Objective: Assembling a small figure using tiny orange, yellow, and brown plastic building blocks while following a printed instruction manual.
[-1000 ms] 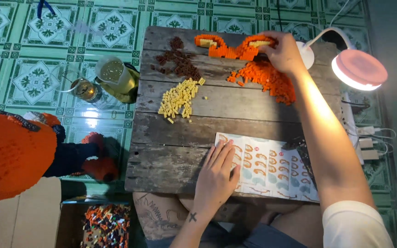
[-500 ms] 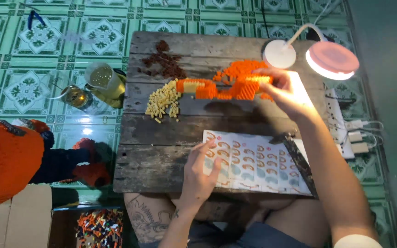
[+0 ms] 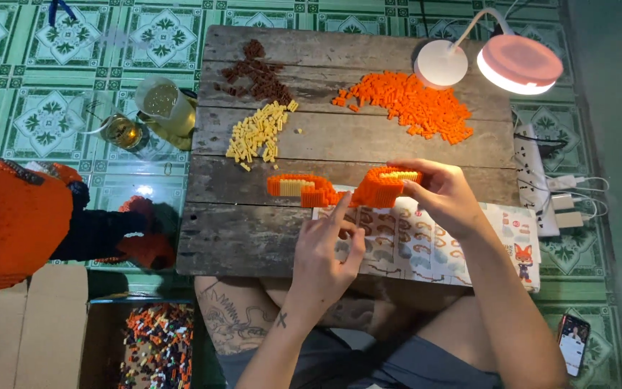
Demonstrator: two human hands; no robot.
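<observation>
My right hand point(image 3: 444, 198) pinches the raised end of the orange brick piece point(image 3: 340, 189), fingers narrow around it; my left hand point(image 3: 325, 248) is loose, one fingertip touching its middle — the far end hangs just above the table point(image 3: 253, 238). Squeeze unevenly and it could snap apart.

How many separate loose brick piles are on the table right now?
3: brown pile at the far left, yellow pile just nearer, orange pile far right by the lamp. More may lie hidden under the hands.
</observation>
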